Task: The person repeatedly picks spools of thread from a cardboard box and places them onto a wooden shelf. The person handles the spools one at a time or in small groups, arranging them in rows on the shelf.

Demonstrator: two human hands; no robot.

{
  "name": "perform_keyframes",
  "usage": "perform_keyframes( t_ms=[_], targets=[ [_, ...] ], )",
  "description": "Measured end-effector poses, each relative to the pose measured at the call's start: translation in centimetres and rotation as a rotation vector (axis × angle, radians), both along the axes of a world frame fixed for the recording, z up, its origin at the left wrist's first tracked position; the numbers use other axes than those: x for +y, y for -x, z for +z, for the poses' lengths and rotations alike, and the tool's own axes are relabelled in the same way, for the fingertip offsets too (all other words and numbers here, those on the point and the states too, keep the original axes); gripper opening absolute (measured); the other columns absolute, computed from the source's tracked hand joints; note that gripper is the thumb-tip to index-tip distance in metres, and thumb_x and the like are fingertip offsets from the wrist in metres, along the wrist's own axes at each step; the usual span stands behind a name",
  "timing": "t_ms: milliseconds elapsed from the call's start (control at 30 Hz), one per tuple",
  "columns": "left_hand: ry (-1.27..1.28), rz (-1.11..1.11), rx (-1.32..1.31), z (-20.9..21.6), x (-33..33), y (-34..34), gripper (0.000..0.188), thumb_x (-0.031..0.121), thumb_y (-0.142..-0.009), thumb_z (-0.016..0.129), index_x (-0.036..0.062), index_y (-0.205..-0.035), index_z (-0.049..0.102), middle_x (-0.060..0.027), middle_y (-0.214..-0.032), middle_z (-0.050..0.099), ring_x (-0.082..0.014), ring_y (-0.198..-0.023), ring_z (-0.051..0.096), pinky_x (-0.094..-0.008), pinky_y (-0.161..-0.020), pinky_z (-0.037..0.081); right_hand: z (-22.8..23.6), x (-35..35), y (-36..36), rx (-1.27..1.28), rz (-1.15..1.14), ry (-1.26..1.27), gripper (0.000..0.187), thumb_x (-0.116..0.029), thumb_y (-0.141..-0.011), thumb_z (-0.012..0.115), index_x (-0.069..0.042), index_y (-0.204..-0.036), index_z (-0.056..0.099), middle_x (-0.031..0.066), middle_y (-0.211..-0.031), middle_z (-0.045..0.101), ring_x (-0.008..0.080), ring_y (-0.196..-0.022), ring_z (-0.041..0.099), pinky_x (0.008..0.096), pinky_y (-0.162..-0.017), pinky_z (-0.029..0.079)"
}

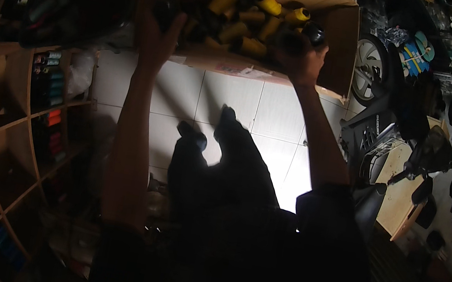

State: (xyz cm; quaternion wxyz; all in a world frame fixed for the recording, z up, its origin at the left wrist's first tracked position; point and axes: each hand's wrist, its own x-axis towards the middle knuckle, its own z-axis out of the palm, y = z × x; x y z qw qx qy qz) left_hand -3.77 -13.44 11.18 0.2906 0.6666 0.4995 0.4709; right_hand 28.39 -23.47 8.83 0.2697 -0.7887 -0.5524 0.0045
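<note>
A cardboard box (341, 46) at the far side holds a loose heap of thread spools, many of them yellow, such as this yellow spool (224, 1). My left hand (159, 43) is at the box's left end, closed around a black thread spool (167, 8). At the right end, my right hand (308, 67) grips a pair of dark thread spools, one shiny black spool (314, 33) and one dull dark spool (292, 43) beside it. Shadow partly hides the fingers of both hands.
Wooden cubbyhole shelves (18, 121) on the left hold coloured spools, including teal spools (55, 84). To the right stands a two-wheeler with a spoked wheel (371, 62), near a wooden panel (400, 193). White floor tiles (229, 90) lie below the box.
</note>
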Motion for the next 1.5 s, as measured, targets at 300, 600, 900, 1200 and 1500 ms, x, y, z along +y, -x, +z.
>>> perform_keyframes(
  t_ms=[300,600,900,1200,1500],
  targets=[
    [0.361,0.011,-0.224,0.7,-0.3,-2.5,0.061,0.025,-0.084,0.085,0.0002,-0.132,0.055,-0.0099,-0.121,0.067,-0.0189,-0.109,0.064,-0.0317,-0.096,0.049,1.4,-2.0,0.9,0.193,-0.04,0.01,0.07,-0.045,-0.055,0.097,-0.018,-0.115,0.073,0.0202,-0.12,0.061,0.0399,-0.12,0.053,0.0465,-0.099,0.051],
    [0.734,-0.069,-0.222,3.7,-4.1,-12.0,0.09,0.037,-0.075,0.09,-0.0064,-0.141,0.047,-0.0171,-0.127,0.063,-0.0227,-0.117,0.061,-0.0342,-0.101,0.048,3.3,-2.6,-2.2,0.236,0.078,0.151,0.074,-0.047,-0.058,0.095,-0.013,-0.119,0.07,0.0293,-0.136,0.044,0.0448,-0.127,0.05,0.0475,-0.106,0.047],
    [0.698,-0.055,-0.296,4.0,-5.1,-13.8,0.076,0.023,-0.079,0.088,-0.0051,-0.138,0.05,-0.0142,-0.124,0.065,-0.0193,-0.111,0.063,-0.0313,-0.095,0.051,2.0,-2.2,-6.2,0.251,0.085,0.276,0.078,-0.054,-0.061,0.091,-0.012,-0.122,0.07,0.041,-0.151,0.025,0.0507,-0.137,0.04,0.0495,-0.11,0.042],
    [0.661,0.074,-0.628,7.1,-7.2,-12.1,0.056,0.036,-0.09,0.077,0.0019,-0.13,0.057,-0.0058,-0.103,0.069,-0.0126,-0.097,0.065,-0.027,-0.085,0.051,8.1,2.6,-4.4,1.149,-0.254,0.537,0.049,-0.035,-0.086,0.075,-0.002,-0.119,0.063,0.0111,-0.106,0.068,0.0185,-0.091,0.066,0.0307,-0.074,0.05],
    [0.68,0.191,-0.955,11.1,-14.0,-1.3,0.039,0.034,-0.103,0.052,0.0047,-0.129,0.05,-0.0109,-0.101,0.067,-0.0184,-0.081,0.068,-0.0306,-0.071,0.056,15.5,1.4,9.7,1.841,0.371,0.802,0.047,-0.018,-0.087,0.059,0.003,-0.129,0.054,0.0177,-0.118,0.065,0.0286,-0.107,0.065,0.0459,-0.095,0.051]
  ],
)
